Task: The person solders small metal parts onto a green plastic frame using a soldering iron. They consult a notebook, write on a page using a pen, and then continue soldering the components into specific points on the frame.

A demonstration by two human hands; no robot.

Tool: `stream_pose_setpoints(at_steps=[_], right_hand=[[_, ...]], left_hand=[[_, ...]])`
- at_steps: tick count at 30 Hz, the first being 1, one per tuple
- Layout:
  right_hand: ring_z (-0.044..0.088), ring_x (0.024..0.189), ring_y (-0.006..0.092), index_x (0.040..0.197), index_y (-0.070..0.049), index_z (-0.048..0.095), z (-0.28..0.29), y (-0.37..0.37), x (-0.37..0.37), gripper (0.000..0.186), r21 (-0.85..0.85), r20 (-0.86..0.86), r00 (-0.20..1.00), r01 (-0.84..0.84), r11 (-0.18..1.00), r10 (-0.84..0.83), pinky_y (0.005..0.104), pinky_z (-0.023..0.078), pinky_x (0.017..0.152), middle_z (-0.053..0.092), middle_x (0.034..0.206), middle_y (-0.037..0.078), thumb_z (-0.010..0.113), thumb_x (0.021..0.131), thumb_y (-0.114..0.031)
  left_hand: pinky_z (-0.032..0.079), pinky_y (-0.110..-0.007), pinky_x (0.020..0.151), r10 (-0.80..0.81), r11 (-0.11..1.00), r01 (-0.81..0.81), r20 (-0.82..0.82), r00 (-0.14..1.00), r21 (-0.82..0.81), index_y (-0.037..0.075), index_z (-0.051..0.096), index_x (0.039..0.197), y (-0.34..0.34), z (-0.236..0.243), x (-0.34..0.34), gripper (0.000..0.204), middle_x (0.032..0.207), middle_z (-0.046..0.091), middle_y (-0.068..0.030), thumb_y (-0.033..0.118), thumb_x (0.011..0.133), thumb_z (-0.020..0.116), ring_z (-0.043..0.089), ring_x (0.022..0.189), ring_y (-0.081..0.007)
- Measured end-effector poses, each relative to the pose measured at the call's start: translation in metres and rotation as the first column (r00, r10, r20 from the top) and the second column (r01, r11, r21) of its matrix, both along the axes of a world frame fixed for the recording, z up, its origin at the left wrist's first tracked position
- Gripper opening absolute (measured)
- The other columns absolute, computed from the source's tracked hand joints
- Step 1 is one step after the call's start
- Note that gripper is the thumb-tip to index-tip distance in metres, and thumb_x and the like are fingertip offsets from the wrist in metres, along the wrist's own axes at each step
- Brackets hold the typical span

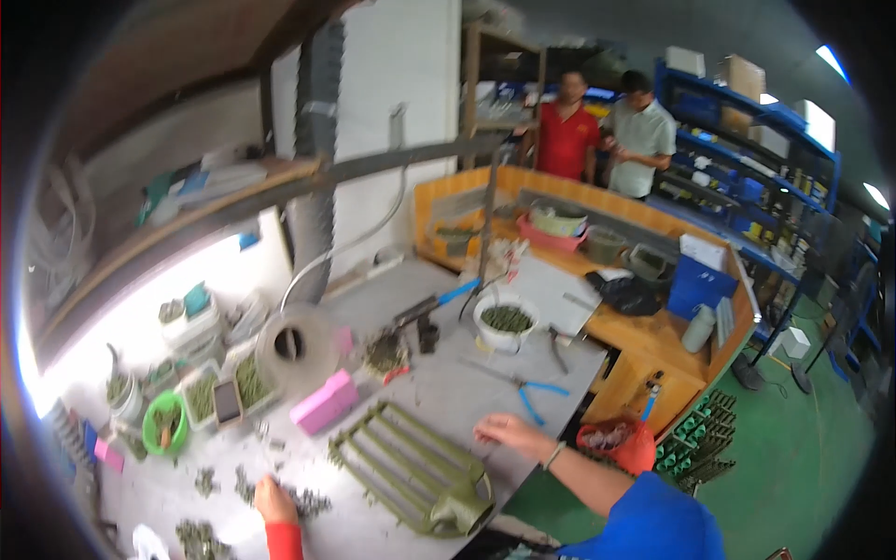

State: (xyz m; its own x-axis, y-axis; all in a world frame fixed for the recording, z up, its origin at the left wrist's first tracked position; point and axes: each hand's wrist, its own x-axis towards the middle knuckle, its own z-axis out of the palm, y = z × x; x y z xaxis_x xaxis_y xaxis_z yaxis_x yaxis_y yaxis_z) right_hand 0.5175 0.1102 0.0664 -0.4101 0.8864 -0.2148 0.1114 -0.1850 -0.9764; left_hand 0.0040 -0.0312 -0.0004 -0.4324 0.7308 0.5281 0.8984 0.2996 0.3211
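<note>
My left hand (275,501), in a red sleeve, is over a scattered pile of small dark green parts (311,503) on the grey worktable. Its fingers are curled closed, and what they pinch, if anything, is hidden. An olive-green slatted frame (411,467) with a broad tubular end lies flat between my two hands. Past its right side hovers my right hand (511,434), with a band at the wrist and a blue sleeve. Its fingers are drawn together; anything between them is too small to make out. More small green parts (201,539) lie at the near left.
A pink block (324,401), blue-handled pliers (537,390) and a white bowl of green parts (505,319) stand beyond the frame. A green basket (165,425) and tubs sit left. Two people (642,131) stand behind the wooden bench (644,350).
</note>
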Motion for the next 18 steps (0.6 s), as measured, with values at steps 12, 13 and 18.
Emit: stream_pose_setpoints(at_steps=[12,13,18], right_hand=[[0.059,0.069,0.0156,0.085,-0.004,0.061,0.066,0.207,-0.032,0.027,0.006,-0.554,0.786,0.332,0.943,-0.274,0.0280,0.049,0.063,0.062,0.077,0.007,0.066,0.097,-0.028],[0.058,0.068,0.0161,0.084,-0.004,0.059,0.073,0.231,-0.030,0.027,-0.084,-0.634,0.722,0.289,0.953,-0.275,0.0283,0.049,0.062,0.059,0.074,0.007,0.068,0.096,-0.026],[0.055,0.064,0.0157,0.086,-0.005,0.052,0.089,0.318,-0.031,0.035,-0.474,-0.539,0.546,0.433,0.766,-0.642,0.0267,0.049,0.060,0.051,0.072,0.005,0.079,0.088,-0.028]], left_hand=[[0.050,-0.047,0.076,0.015,0.990,-0.015,-0.001,1.000,-0.142,0.004,0.057,0.096,-0.009,0.030,0.014,0.016,0.093,0.062,-0.0177,0.005,0.083,0.066,0.061,0.088,-0.0390],[0.050,-0.047,0.076,0.008,0.991,-0.010,-0.020,1.000,-0.132,0.004,0.057,0.096,-0.009,0.030,0.015,0.016,0.093,0.061,-0.0175,0.006,0.083,0.066,0.061,0.088,-0.0390],[0.049,-0.047,0.078,-0.019,0.991,0.022,0.022,1.000,-0.135,0.004,0.057,0.097,-0.009,0.041,0.018,0.015,0.092,0.060,-0.0173,0.005,0.084,0.064,0.060,0.089,-0.0393]])
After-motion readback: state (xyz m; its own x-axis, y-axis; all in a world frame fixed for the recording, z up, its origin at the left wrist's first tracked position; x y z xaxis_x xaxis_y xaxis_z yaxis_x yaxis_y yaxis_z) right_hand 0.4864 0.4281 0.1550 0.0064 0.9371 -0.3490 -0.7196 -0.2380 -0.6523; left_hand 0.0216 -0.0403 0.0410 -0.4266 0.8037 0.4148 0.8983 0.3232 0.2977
